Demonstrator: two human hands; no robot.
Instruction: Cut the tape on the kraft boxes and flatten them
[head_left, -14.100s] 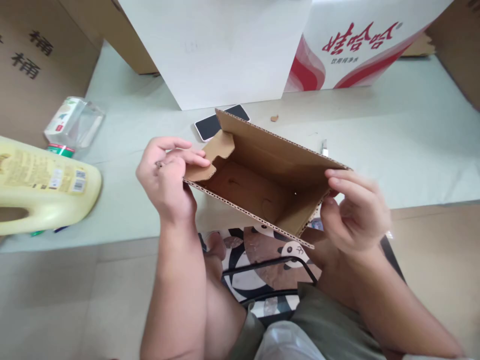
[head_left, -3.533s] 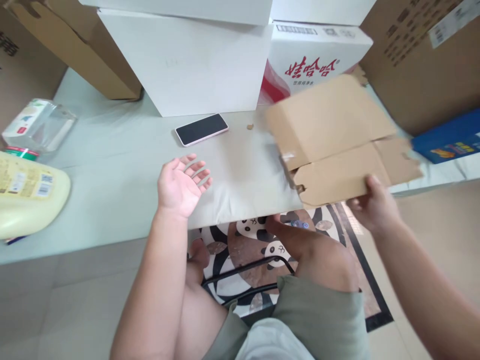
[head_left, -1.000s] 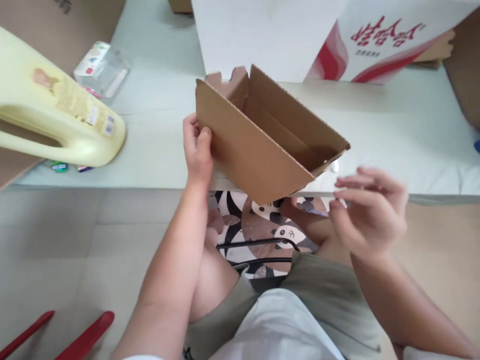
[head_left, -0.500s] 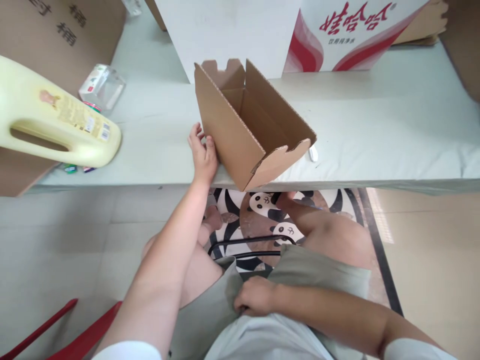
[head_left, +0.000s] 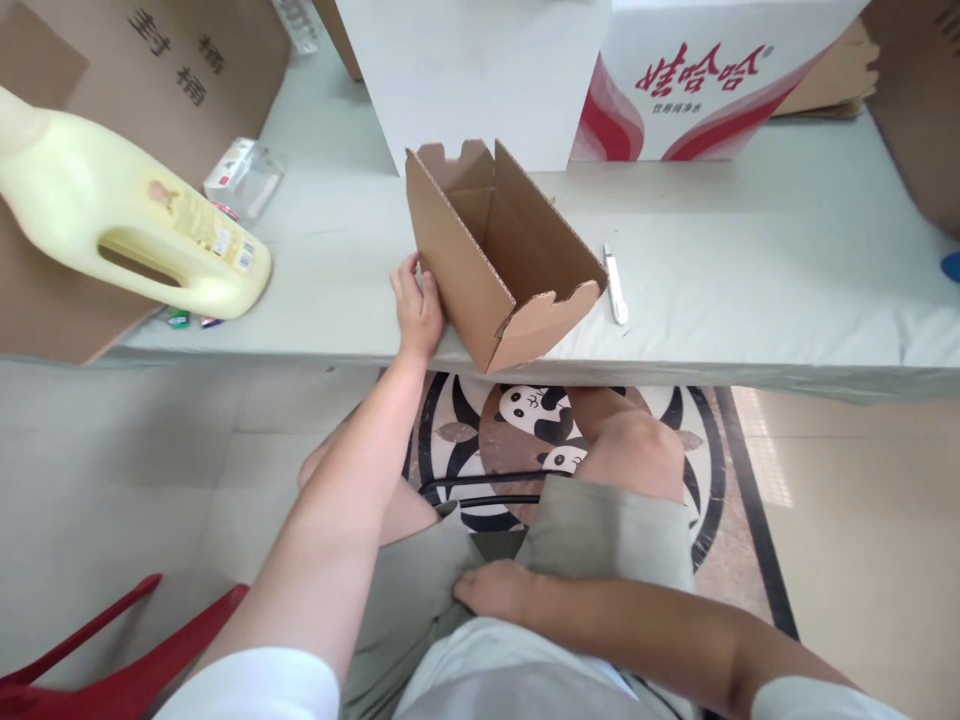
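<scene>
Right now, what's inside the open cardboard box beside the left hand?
In the cardboard box, only brown inner surfaces show, no separate item. The near side wall and notched end flap cover part of the bottom, so anything there can't be seen.

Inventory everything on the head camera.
Open box: 1, brown, table's front edge.
Cutter: 1, white, right of open box.
Table: 1, pale green, middle.
Jug: 1, pale yellow, left.
Clear plastic: 2, transparent, beyond jug.
Scraps: 2, green, purple, by jug.
Big cartons: 2, brown, left, right.
White cartons: 2, white and red, behind open box.
Other cardboard: 2 lots, brown, flanking white cartons.
Unclear object: 1, blue, right edge.
Seat: 1, red, lower left.
Frame: 1, black, below table.
Floor: 1, grey-beige, panda-patterned centre.
Clothes: 2, pale and grey-green, bottom.
Legs: 2, below table.
Left hand: 1, beside open box.
Right hand: 1, on lap.
</scene>
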